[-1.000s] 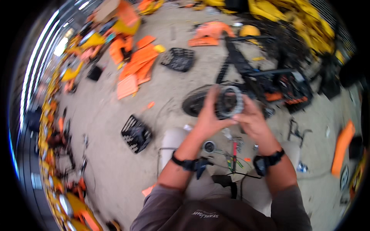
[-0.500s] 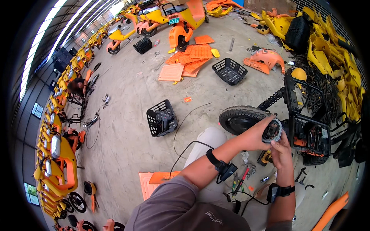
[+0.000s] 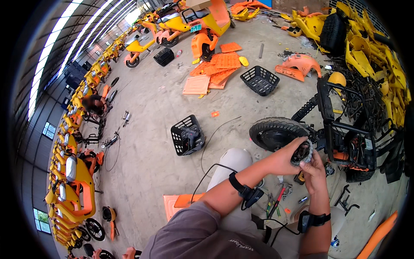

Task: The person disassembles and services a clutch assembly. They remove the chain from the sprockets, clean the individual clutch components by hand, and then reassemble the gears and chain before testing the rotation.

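Observation:
Both of my hands hold a round, cup-like part (image 3: 302, 152) with a dark inside and a grey, uneven rim; its exact kind cannot be made out. My left hand (image 3: 284, 156) wraps its left side, fingers mostly hidden behind it. From the lower right, my right hand (image 3: 315, 173) grips its edge with thumb and fingers. Just beyond my hands lies a stripped black scooter frame (image 3: 330, 125) with a knobby-tyred wheel (image 3: 272, 133) and a coil shock absorber (image 3: 305, 108). Below the hands, red-handled pliers or cutters (image 3: 276, 202) lie on the floor beside a yellow-and-black tool (image 3: 299, 178).
A black basket (image 3: 173, 144) holding a dark power tool stands ahead of my left knee. Another black basket (image 3: 260, 92) lies farther off near stacked orange panels (image 3: 215, 69). Yellow body panels (image 3: 360, 56) pile up at right. Scooters (image 3: 77, 181) line the left; a person (image 3: 95, 103) crouches there.
The view has turned slightly, so the surroundings sit a little farther right. The round part has tilted in my hands, its opening showing narrower. Both hands keep their hold.

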Demonstrator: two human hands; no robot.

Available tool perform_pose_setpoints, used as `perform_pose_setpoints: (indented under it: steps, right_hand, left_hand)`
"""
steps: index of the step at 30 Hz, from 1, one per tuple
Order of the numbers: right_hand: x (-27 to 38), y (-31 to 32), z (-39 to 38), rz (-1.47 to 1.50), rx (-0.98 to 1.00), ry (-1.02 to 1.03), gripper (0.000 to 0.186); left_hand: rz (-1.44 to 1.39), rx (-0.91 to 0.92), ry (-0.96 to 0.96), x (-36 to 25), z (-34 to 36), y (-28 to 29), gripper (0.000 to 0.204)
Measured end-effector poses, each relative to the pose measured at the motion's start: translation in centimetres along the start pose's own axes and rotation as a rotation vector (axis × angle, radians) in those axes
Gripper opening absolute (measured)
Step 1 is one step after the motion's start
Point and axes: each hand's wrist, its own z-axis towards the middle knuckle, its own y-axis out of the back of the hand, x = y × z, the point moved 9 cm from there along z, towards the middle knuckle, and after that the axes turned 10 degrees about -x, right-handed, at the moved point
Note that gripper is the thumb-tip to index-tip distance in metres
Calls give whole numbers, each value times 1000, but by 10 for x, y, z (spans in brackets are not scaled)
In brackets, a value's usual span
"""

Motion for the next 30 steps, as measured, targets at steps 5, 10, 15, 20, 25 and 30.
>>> perform_pose_setpoints:
  steps: [5, 10, 15, 20, 25, 30]
  right_hand:
    - [2, 3, -5, -9, 5, 7, 72]
    - [1, 8, -10, -25, -19, 7, 73]
    - [3, 1, -14, 1, -6, 0, 69]
    - [2, 1, -17, 6, 11, 16, 67]
    - [-5, 0, -19, -14, 4, -2, 67]
    - [-5, -2, -24, -25, 3, -11, 68]
  left_hand:
    - [28, 14, -18, -2, -3, -6, 95]
    - [24, 37, 14, -2, -5, -14, 93]
    - [42, 8, -13, -1, -12, -15, 94]
    - [12, 5, 33, -5, -16, -12, 95]
    - [24, 0, 26, -4, -22, -10, 95]
    - [-5, -16, 26, -5, -28, -10, 95]
